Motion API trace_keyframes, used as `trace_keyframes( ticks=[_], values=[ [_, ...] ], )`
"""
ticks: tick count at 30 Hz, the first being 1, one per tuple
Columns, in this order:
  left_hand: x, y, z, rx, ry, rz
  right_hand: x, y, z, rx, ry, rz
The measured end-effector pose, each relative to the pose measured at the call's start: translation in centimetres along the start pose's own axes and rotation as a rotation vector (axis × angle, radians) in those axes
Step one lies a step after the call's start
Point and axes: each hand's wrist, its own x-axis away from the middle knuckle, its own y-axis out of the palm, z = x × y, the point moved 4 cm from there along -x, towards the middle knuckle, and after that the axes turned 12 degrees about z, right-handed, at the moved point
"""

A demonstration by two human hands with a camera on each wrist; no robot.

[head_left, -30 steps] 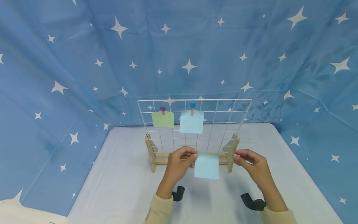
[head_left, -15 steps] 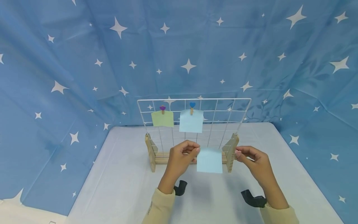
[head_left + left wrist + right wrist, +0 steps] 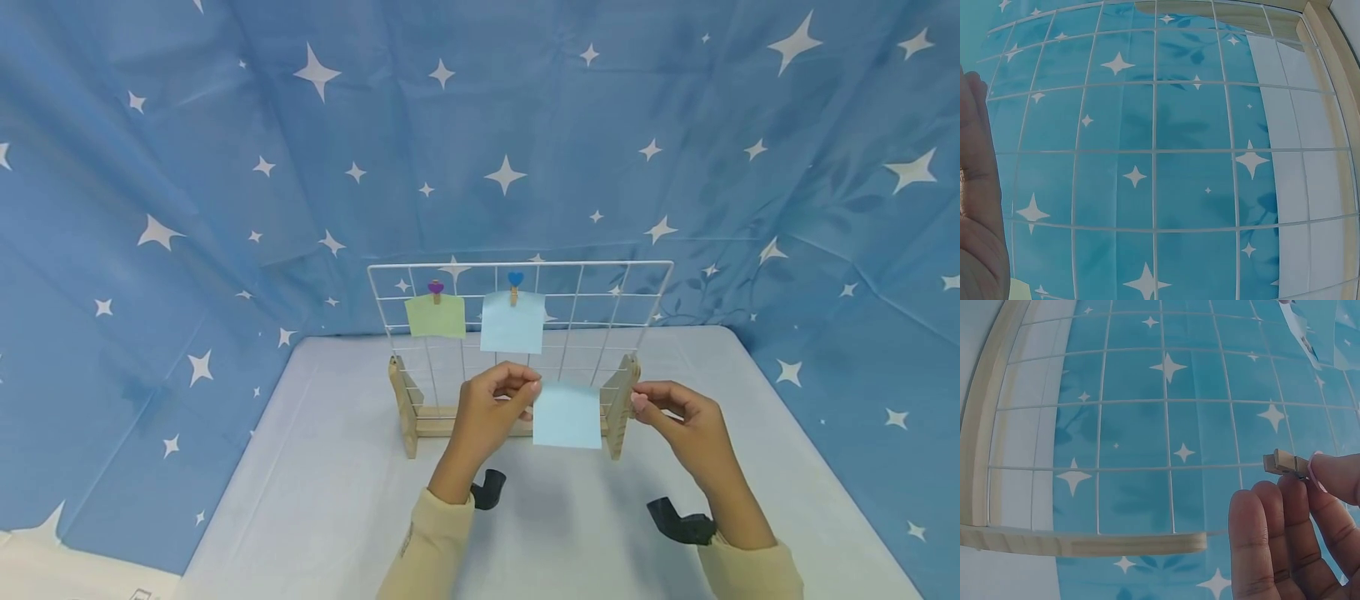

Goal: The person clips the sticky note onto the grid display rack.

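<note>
My left hand (image 3: 487,408) pinches a light blue paper note (image 3: 567,417) by its upper left corner, in front of the lower part of a white wire grid (image 3: 607,262). At the grid's right side, my right hand (image 3: 686,429) holds a small wooden clothespin (image 3: 1282,461) between thumb and fingers. The clothespin bears a pink heart (image 3: 639,402). On the grid hang a green note (image 3: 435,321) under a purple heart clothespin (image 3: 436,287) and another light blue note (image 3: 512,329) under a blue heart clothespin (image 3: 515,280). The left wrist view shows only part of the left hand (image 3: 982,194).
Wooden feet (image 3: 621,404) hold the grid up on a white-covered table (image 3: 330,467). Behind it hangs a blue cloth with white stars (image 3: 480,125). Black curved wrist mounts (image 3: 678,523) stick out from both forearms.
My left hand has risen and moved slightly right with the light blue note, towards the grid. The right hand has risen a little, with the clothespin still in its fingers.
</note>
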Motion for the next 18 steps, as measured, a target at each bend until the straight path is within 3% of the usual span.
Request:
trace_keyframes(
  ticks=[18],
  values=[
    [-1.7, 1.1, 1.5, 0.016, 0.077, -0.005, -0.8, -0.2, -1.3, -0.023, -0.037, 0.001]
  ],
)
